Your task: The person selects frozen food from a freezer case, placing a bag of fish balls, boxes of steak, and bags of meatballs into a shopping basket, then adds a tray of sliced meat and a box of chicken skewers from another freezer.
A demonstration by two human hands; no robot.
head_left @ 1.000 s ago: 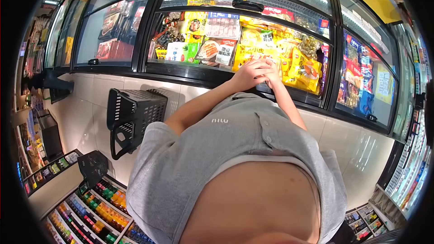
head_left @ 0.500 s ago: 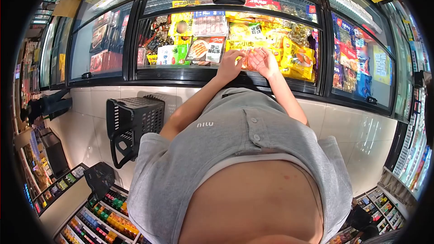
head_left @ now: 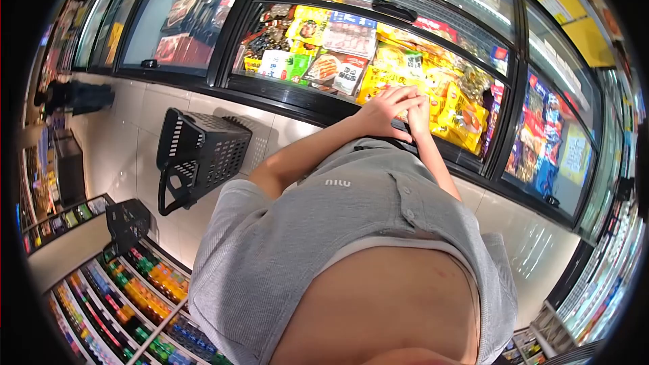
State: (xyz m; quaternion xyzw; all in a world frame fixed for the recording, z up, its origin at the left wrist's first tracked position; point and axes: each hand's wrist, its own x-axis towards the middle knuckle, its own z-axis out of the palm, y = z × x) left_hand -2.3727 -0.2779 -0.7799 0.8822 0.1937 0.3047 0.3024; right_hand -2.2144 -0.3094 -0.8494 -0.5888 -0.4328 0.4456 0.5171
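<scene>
My left hand (head_left: 384,113) reaches over the front edge of the chest freezer (head_left: 291,101), its fingers stretched across the fingers of my right hand (head_left: 418,116). The two hands touch, and no item shows in either. My right hand's fingers are mostly covered by the left ones. Just beyond them lie yellow food packets (head_left: 378,80), with another yellow packet (head_left: 466,122) to the right. Left of these sit a black and white packet with a food picture (head_left: 336,71) and a tray of pink meat (head_left: 350,36).
A dark shopping basket (head_left: 209,152) stands on the tiled floor at my left. Another dark basket (head_left: 127,223) is further back, near shelves of bottles (head_left: 145,294). A person in dark clothes (head_left: 81,96) is at the far left. Freezer sections continue on both sides.
My hands have come together, the left fingers now over the right; before, they were apart with the right palm turned up. The view has turned, so the freezer slants down to the right.
</scene>
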